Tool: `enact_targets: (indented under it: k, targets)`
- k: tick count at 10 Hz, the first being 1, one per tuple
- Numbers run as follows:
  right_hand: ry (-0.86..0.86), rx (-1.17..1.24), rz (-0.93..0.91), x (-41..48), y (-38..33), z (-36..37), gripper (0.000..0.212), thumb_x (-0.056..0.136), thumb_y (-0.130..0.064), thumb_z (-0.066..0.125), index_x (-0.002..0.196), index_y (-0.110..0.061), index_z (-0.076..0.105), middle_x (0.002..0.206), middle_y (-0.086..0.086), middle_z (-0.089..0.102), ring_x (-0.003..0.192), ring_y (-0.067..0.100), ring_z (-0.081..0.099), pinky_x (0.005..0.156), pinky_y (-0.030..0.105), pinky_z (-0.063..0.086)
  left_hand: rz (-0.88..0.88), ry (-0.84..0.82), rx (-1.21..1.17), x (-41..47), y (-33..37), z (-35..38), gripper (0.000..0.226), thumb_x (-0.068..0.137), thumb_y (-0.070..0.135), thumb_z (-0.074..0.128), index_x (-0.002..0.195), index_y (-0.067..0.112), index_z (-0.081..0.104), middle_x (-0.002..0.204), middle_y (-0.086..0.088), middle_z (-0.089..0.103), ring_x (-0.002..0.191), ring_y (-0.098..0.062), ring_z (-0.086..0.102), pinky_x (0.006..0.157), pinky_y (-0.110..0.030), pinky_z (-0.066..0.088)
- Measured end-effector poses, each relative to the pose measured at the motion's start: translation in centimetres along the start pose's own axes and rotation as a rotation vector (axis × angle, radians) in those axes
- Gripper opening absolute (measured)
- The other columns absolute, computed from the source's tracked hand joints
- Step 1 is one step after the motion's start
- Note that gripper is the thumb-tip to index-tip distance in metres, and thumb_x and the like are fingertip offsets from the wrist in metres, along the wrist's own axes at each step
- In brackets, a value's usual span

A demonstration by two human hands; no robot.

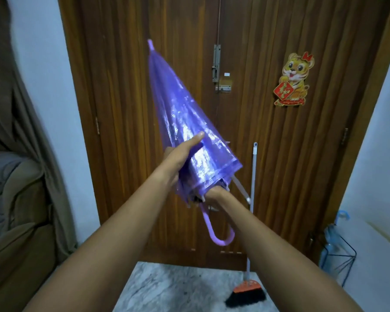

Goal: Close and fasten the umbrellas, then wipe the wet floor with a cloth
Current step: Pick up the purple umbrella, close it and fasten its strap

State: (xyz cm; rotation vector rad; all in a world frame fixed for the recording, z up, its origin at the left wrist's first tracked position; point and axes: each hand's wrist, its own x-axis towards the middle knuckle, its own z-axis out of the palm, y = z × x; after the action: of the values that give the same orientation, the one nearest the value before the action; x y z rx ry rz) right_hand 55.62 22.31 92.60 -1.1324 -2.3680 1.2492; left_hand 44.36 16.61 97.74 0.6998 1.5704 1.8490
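Purple translucent umbrella (pixel 185 122), glossy folds

Both my bare forearms reach up and forward from the bottom edge of the view and draw together near its middle. My left hand (pixel 182 155) is the higher one. Its palm clasps the folded canopy of the umbrella (pixel 178 104) from the left, the thumb (pixel 197 136) laid straight along the plastic and pointing up and right, the other fingers wrapped round the far side, out of sight. My right hand (pixel 212 194) sits lower, just right of it, pushed up under the canopy's hem. Its fingers are hidden there, so their hold cannot be made out.
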Motion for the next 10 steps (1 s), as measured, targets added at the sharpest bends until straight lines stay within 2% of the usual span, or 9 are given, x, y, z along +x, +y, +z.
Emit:
enact_targets:
  k: [1, 2, 3, 4, 5, 6, 7, 8, 10]
  targets:
    - [-0.105, -0.172, -0.055, -0.6, -0.7, 0.2, 0.043, 0.102, 0.001, 0.043, 0.065, -0.019, 0.03, 0.067, -0.002, 0.038, 0.041, -0.009, 0.054, 0.043, 0.002, 0.038, 0.086, 0.193, -0.155, 2.8, -0.3, -0.8, 0.127, 0.022, 0.045, 0.1, 0.132, 0.005, 0.049, 0.114, -0.006, 0.071, 0.089, -0.024, 0.075, 0.082, -0.044, 0.061]
    - [-0.109, -0.254, -0.088, -1.0, -0.9, 0.4, 0.034, 0.099, 0.002, 0.046, 0.067, -0.01, 0.042, 0.07, 0.002, 0.038, 0.052, 0.016, 0.052, 0.039, 0.007, 0.039, 0.155, 0.321, -0.202, 2.7, -0.2, -1.2, 0.073, 0.053, 0.018, 0.085, 0.112, 0.01, 0.044, 0.113, -0.011, 0.064, 0.095, -0.028, 0.07, 0.086, -0.047, 0.06]
    - [-0.131, -0.14, -0.259, -1.1, -1.6, 1.4, 0.02, 0.091, 0.009, 0.04, 0.098, 0.014, 0.059, 0.081, 0.014, 0.055, 0.066, 0.018, 0.057, 0.063, 0.027, 0.049, 0.236, 0.406, -0.238, 4.0, 0.1, -2.3, 0.056, 0.057, 0.014, 0.072, 0.107, 0.014, 0.046, 0.111, -0.011, 0.065, 0.094, -0.028, 0.069, 0.084, -0.05, 0.06]
    - [-0.194, -0.034, -0.344, -1.9, -1.7, 0.5, 0.025, 0.099, -0.008, 0.045, 0.114, -0.02, 0.061, 0.096, 0.004, 0.064, 0.086, 0.009, 0.066, 0.07, 0.023, 0.053, 0.284, 0.459, -0.174, 5.1, 1.3, -4.5, 0.065, 0.071, 0.016, 0.071, 0.129, 0.01, 0.041, 0.127, -0.013, 0.06, 0.106, -0.028, 0.066, 0.095, -0.048, 0.056]
    - [0.084, -0.186, -0.431, -1.4, -1.6, -1.0, 0.02, 0.097, -0.026, 0.057, 0.107, -0.02, 0.074, 0.09, -0.001, 0.072, 0.089, 0.014, 0.07, 0.082, 0.034, 0.056, 0.3, 0.511, 0.04, 6.2, 1.9, -7.5, 0.089, 0.081, 0.027, 0.068, 0.152, 0.007, 0.019, 0.148, -0.012, 0.046, 0.13, -0.029, 0.053, 0.111, -0.043, 0.042]
    - [0.486, -0.161, -0.514, -1.0, -3.4, -1.6, 0.041, 0.081, -0.046, 0.07, 0.117, -0.027, 0.069, 0.112, -0.004, 0.072, 0.109, 0.018, 0.066, 0.092, 0.035, 0.052, 0.332, 0.445, 0.068, 5.0, 1.3, -6.8, 0.091, 0.086, 0.023, 0.07, 0.156, 0.008, 0.014, 0.146, -0.008, 0.049, 0.127, -0.023, 0.054, 0.112, -0.033, 0.04]
    - [0.293, -0.258, -0.409, 0.3, -5.2, -1.2, 0.119, 0.059, -0.058, 0.083, 0.156, -0.032, 0.019, 0.153, 0.009, 0.037, 0.136, 0.032, 0.043, 0.109, 0.046, 0.042, 0.394, 0.249, -0.165, 3.1, 0.4, -3.6, 0.05, 0.084, 0.011, 0.071, 0.129, 0.011, 0.049, 0.115, -0.01, 0.069, 0.097, -0.023, 0.07, 0.089, -0.039, 0.057]
    - [0.339, -0.148, -0.383, 1.6, -4.8, -0.3, 0.121, 0.053, -0.045, 0.082, 0.15, -0.042, 0.01, 0.135, 0.012, 0.053, 0.118, 0.036, 0.059, 0.094, 0.048, 0.053, 0.278, 0.037, -0.397, 1.5, 1.0, -1.9, 0.018, 0.091, 0.006, 0.064, 0.109, 0.008, 0.065, 0.092, -0.01, 0.073, 0.079, -0.022, 0.071, 0.069, -0.034, 0.058]
    - [0.476, -0.17, -0.365, 3.0, -2.8, -2.2, 0.051, 0.065, -0.028, 0.059, 0.108, -0.047, 0.04, 0.096, 0.002, 0.068, 0.086, 0.034, 0.069, 0.077, 0.052, 0.058, 0.3, -0.009, 0.227, -0.4, 2.5, -4.0, 0.022, 0.081, 0.034, 0.07, 0.091, 0.014, 0.069, 0.075, 0.0, 0.069, 0.066, -0.018, 0.066, 0.054, -0.021, 0.051]
